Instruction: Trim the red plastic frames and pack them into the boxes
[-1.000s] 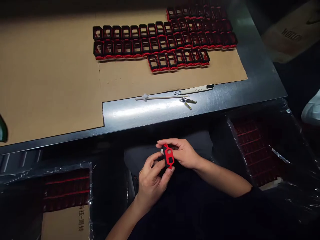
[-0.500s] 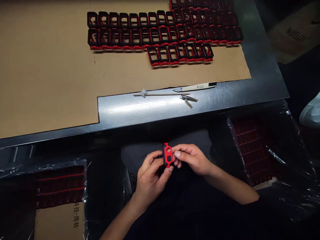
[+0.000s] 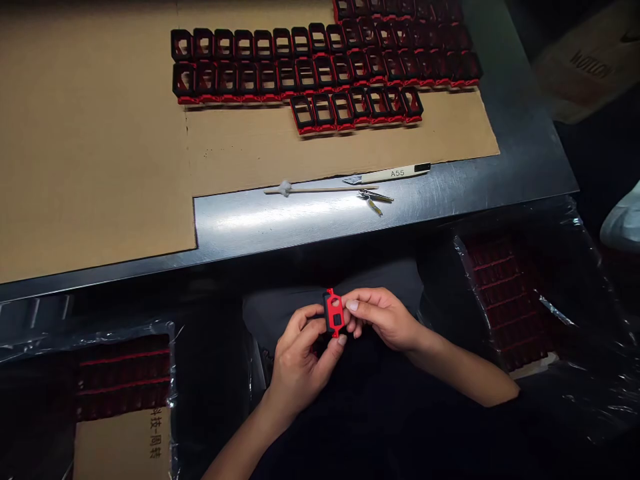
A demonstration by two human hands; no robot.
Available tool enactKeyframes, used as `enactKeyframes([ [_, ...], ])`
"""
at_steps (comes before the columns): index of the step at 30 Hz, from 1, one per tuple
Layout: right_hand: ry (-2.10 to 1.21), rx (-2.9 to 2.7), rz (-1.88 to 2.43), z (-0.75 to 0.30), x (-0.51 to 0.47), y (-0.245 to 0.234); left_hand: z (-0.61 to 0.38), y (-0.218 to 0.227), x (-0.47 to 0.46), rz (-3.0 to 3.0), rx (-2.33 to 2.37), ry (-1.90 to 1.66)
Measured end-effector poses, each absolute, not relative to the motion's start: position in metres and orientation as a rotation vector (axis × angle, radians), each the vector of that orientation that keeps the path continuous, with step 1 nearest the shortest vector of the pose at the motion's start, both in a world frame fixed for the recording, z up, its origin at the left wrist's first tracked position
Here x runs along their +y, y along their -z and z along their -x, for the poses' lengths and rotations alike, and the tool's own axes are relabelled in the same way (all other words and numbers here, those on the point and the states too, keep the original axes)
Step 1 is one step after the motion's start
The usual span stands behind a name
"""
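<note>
A small red and black plastic frame (image 3: pixel 335 313), with a round hole and a square hole in its red face, is held over my lap below the table edge. My left hand (image 3: pixel 303 353) grips it from the left, fingers along the black side and thumb at its lower end. At its right edge, the thumb and forefinger of my right hand (image 3: pixel 383 317) are pinched together on the part. Whether anything small sits between those fingertips is hidden.
Rows of similar frames (image 3: pixel 305 73) stand on cardboard (image 3: pixel 100 147) over a metal table (image 3: pixel 240 223). Near its edge lie a craft knife (image 3: pixel 395 174), a cotton-tipped stick (image 3: pixel 320 189) and small metal pieces (image 3: pixel 375 198). Plastic-lined boxes of frames (image 3: pixel 123 373) (image 3: pixel 510 300) flank my lap.
The view has shifted slightly. Both hands keep the same hold on the frame, which is turned only a little.
</note>
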State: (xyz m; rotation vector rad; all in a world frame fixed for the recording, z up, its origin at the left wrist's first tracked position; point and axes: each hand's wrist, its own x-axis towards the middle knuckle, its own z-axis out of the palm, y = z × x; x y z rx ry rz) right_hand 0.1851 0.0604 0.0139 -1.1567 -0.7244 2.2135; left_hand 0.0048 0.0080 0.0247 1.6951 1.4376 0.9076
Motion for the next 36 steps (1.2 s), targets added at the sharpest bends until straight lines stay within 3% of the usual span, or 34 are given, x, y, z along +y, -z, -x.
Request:
enactKeyframes([
  [36,-2.192,-0.742,1.201,-0.184,0.058,-0.015,-0.003,-0.022,0.007,-1.704,1.4,-0.837],
])
